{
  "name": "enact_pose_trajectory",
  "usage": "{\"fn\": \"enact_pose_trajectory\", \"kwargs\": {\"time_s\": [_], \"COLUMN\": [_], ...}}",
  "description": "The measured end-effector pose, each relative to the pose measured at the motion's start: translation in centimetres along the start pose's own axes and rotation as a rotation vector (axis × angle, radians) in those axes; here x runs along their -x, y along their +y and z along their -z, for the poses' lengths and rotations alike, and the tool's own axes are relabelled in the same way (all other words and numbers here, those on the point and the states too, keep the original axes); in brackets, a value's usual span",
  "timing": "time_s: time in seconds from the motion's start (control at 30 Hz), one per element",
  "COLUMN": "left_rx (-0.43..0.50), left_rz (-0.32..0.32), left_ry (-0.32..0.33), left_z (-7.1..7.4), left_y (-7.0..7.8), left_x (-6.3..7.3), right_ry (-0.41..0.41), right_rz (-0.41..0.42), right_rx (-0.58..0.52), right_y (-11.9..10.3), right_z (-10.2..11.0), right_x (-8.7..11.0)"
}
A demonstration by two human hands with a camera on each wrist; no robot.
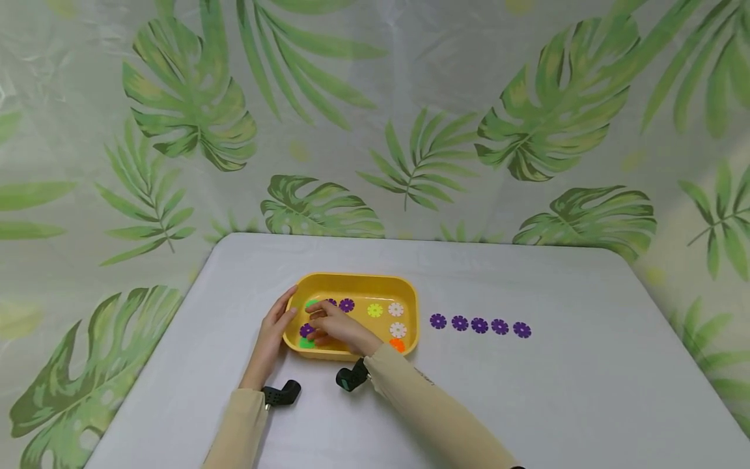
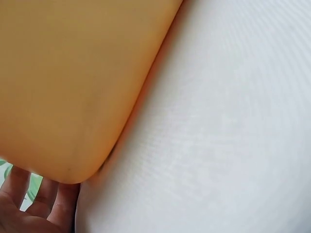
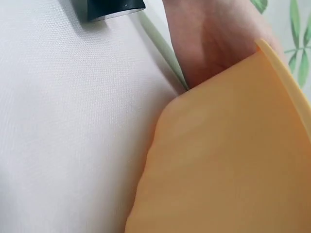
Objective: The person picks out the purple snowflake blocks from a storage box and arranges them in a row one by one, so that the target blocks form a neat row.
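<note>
A yellow plastic tray (image 1: pixel 357 280) stands on the table with flower-shaped snowflake discs inside. My left hand (image 1: pixel 274 332) holds the tray's left end, thumb at the rim and fingers along the outer wall; in the left wrist view its fingers (image 2: pixel 63 206) lie against that wall. My right hand (image 1: pixel 336 326) reaches over the near rim into the left part of the tray, fingers apart beside a purple disc (image 1: pixel 306 330) and a green disc (image 1: pixel 306 342). No disc shows clearly between them. In the right wrist view the tray wall (image 3: pixel 228 145) hides the right fingers.
Right of the tray, several purple discs (image 1: pixel 479 325) lie in a row on the white table (image 1: pixel 586 391). Inside the tray are another purple disc (image 1: pixel 347 305), a yellow-green disc (image 1: pixel 375 311), white discs (image 1: pixel 396 309) and an orange disc (image 1: pixel 397 344). A leaf-patterned curtain (image 1: pixel 410 98) hangs behind.
</note>
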State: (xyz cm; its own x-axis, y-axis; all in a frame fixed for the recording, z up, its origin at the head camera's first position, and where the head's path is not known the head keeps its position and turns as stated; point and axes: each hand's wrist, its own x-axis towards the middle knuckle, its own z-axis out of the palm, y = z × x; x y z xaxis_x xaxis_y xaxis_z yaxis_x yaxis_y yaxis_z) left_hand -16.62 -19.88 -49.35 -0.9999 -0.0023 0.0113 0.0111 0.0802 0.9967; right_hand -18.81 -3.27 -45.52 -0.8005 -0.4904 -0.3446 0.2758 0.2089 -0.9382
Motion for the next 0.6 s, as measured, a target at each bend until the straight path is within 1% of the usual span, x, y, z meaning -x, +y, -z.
{"fn": "enact_pose_trajectory", "kwargs": {"time_s": [0.1, 0.27, 0.6], "left_rx": [-0.005, -0.007, 0.027], "left_rz": [-0.007, -0.005, -0.033], "left_ry": [0.005, 0.008, 0.007], "left_z": [0.1, 0.0, 0.1], "left_y": [-0.4, -0.4, -0.5], "left_x": [0.0, 0.0, -0.3], "right_ry": [-0.002, 0.006, 0.043], "right_rz": [-0.012, -0.017, -0.082], "right_rx": [0.021, 0.068, 0.111], "right_y": [0.0, 0.0, -0.2], "right_z": [-0.6, -1.3, -1.3], "right_x": [-0.4, -0.8, -1.2]}}
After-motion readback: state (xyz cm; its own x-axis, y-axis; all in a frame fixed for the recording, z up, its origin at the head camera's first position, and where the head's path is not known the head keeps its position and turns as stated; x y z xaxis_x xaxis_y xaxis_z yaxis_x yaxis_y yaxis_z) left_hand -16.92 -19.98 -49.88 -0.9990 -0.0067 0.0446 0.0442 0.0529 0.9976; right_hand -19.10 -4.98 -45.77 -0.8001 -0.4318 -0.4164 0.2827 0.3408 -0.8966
